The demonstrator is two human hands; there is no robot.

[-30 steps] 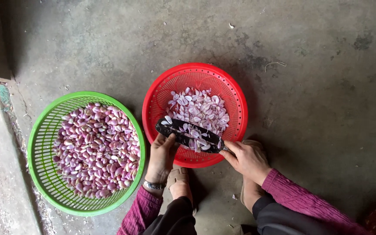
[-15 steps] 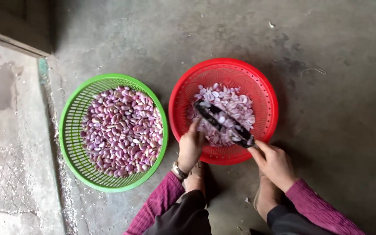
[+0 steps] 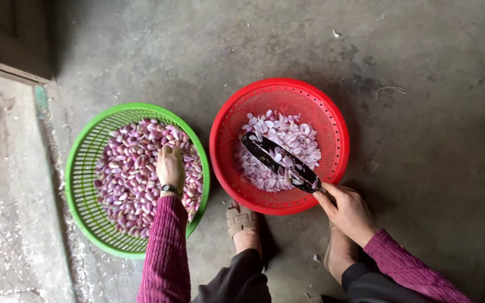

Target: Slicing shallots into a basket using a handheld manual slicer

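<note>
My left hand (image 3: 169,166) reaches into the green basket (image 3: 79,168) and rests on its heap of whole purple shallots (image 3: 124,179), fingers curled down among them. My right hand (image 3: 348,211) grips the handle of a black slicer blade (image 3: 279,161) that lies across the red basket (image 3: 338,132), over a pile of pale sliced shallot pieces (image 3: 287,140). Slices cling to the blade.
Both baskets sit on a grey concrete floor (image 3: 433,112). My sandalled feet (image 3: 242,224) are just below the red basket. A raised, paler concrete step (image 3: 1,168) with scattered peel bits runs along the left.
My left hand left the slicer at the red basket and moved left into the green basket's shallots. The right hand keeps holding the slicer. The view shifted.
</note>
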